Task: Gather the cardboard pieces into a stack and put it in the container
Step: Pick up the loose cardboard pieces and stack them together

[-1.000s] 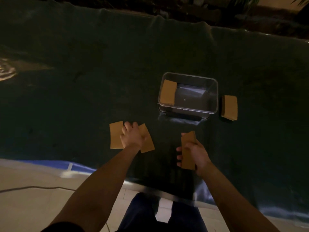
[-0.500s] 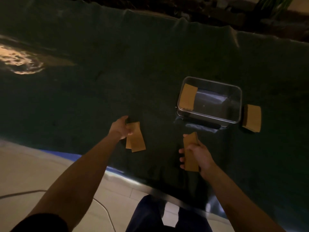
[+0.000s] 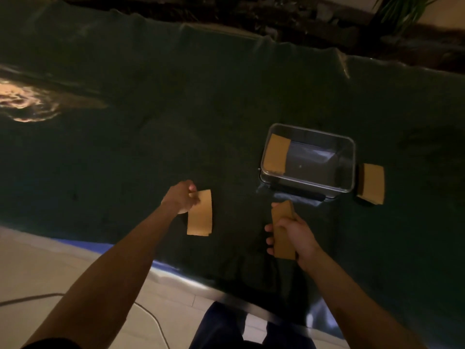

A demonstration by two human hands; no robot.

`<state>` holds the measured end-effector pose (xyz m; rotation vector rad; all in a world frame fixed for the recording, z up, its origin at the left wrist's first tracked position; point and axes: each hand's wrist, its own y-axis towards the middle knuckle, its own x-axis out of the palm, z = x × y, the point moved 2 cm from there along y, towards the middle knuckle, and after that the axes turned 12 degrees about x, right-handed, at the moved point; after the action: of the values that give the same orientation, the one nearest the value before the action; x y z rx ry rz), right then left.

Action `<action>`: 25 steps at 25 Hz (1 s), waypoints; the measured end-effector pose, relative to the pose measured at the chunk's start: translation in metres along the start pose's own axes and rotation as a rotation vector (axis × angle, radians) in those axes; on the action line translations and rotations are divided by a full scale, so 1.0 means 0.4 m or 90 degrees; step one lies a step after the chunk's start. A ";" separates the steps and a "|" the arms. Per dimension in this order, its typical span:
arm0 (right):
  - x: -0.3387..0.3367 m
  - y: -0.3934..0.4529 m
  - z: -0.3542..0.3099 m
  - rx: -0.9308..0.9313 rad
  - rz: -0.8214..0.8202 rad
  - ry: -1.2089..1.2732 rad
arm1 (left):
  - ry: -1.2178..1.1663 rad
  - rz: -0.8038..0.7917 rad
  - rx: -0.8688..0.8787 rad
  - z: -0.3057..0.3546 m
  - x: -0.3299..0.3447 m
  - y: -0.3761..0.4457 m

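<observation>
- Our left hand (image 3: 181,196) pinches the far end of a cardboard bundle (image 3: 200,214), two pieces overlapped; we guess it's squared up so it can join the other set.
- Our right hand (image 3: 293,233) is clenched on a second cardboard stack (image 3: 282,222), gripped lengthwise, likely to keep the edges flush.
- Clear container (image 3: 348,157) sits just beyond the right hand on the dark cloth (image 3: 176,122); one piece (image 3: 276,154) already leans inside at its left wall.
- Loose pieces (image 3: 372,183) lie just beside the container's right wall, uncollected.
</observation>
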<state>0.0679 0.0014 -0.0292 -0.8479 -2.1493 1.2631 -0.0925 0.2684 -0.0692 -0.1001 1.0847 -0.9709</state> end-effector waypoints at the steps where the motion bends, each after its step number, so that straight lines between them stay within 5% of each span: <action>1: -0.003 -0.011 -0.013 -0.014 -0.009 0.006 | -0.079 -0.044 0.026 0.030 -0.014 -0.005; 6: 0.014 -0.063 -0.068 -0.022 -0.121 -0.028 | -0.460 -0.268 0.152 0.219 -0.012 -0.068; 10: 0.006 -0.078 -0.082 -0.013 -0.207 0.007 | -0.525 -0.277 0.209 0.347 0.048 -0.079; 20: -0.053 -0.060 -0.069 -0.018 -0.149 0.084 | -0.227 -0.071 0.368 0.461 0.109 -0.115; 25: -0.052 -0.077 -0.087 -0.016 -0.120 0.064 | -0.150 -0.205 0.501 0.460 0.090 -0.119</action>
<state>0.0980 -0.0052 0.0113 -0.6862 -2.1131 1.0792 0.0257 0.1458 0.0226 0.2583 0.4197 -1.5735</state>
